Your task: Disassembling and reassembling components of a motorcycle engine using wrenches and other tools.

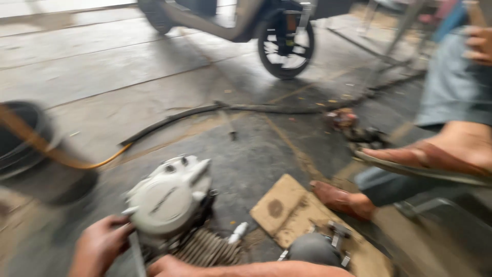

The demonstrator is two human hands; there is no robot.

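Here the left hand grips the grey engine (motion-blurred); the right hand presses against its fins, fingers hidden.

Dull grey cast-metal engine cover, matt and smudged, ribbed bare-metal cooling fins beneath, stained brown cardboard sheet, rough cracked grey concrete floor, matt black rubber hose, smooth orange plastic tube, brown leather sandal.

No labels, signs or screens show. The only packaging is a flattened piece of brown cardboard, stained, lying on the concrete floor at lower right.
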